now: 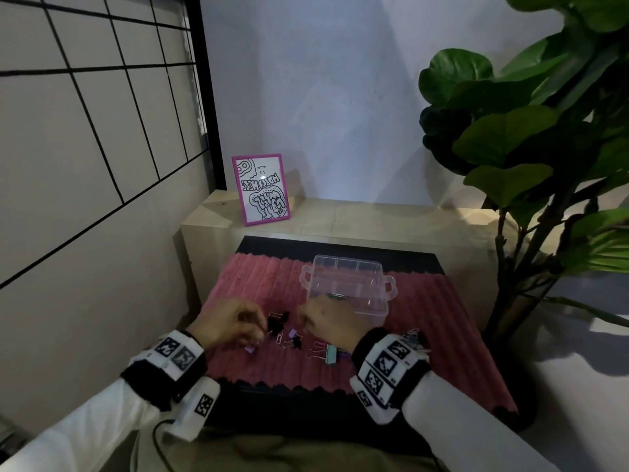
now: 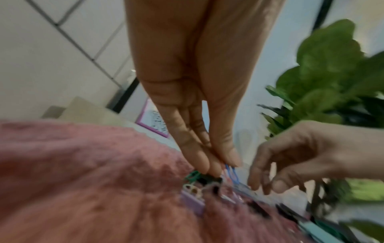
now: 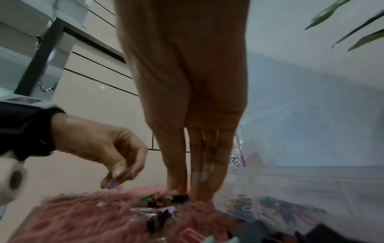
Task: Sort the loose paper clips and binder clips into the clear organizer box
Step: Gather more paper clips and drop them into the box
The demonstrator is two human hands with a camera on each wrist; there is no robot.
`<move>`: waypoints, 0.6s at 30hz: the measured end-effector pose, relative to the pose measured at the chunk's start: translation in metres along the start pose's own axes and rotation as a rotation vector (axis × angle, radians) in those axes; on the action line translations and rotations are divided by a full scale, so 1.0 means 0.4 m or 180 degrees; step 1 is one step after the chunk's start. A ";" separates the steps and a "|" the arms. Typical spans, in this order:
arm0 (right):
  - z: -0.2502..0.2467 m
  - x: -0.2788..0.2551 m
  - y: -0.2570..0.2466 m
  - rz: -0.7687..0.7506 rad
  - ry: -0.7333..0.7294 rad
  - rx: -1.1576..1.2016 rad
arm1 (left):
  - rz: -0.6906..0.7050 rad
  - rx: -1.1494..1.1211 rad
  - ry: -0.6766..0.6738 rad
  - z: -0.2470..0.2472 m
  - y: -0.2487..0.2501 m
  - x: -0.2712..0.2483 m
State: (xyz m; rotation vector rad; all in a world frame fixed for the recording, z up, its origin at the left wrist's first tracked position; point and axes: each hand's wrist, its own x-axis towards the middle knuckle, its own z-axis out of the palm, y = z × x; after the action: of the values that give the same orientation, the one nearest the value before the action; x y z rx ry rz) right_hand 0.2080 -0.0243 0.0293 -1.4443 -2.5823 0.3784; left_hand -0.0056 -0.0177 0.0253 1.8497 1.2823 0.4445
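Note:
The clear organizer box (image 1: 371, 267) stands on a pink ribbed mat (image 1: 258, 277), and clips show through its wall (image 3: 290, 184). Loose clips lie between my hands, among them black binder clips (image 1: 275, 323), a purple one (image 1: 250, 349) and a mint one (image 1: 332, 354). My left hand (image 1: 235, 323) points down at the mat and pinches a blue paper clip (image 2: 231, 173) between thumb and fingers. A black binder clip (image 2: 205, 179) and a green paper clip (image 2: 192, 176) lie under its tips. My right hand (image 1: 326, 318) reaches down beside the box with loosely bent fingers (image 2: 255, 182); nothing shows between them.
A pink-framed drawing (image 1: 262, 189) leans on the pale ledge behind the mat. A large leafy plant (image 1: 531, 158) stands to the right. More clips are piled by my right wrist (image 1: 413, 335). The mat lies on a black table (image 1: 340, 248).

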 end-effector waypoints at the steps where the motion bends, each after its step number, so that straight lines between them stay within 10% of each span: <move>1: 0.010 0.001 0.000 -0.0004 -0.0124 -0.0082 | 0.0029 0.0285 -0.0146 0.013 0.010 0.012; 7: 0.023 -0.023 0.027 0.0123 -0.0381 -0.0345 | 0.0311 0.2205 -0.0509 0.059 0.073 0.080; 18: -0.001 -0.049 0.061 0.0426 0.0510 0.0977 | 0.0339 0.2793 -0.0382 0.109 0.039 0.116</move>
State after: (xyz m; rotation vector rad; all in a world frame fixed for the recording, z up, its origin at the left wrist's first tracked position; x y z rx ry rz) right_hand 0.2384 -0.0288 0.0223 -1.4716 -2.1954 0.6190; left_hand 0.0530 0.0028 0.0041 2.6148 1.4150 -0.2342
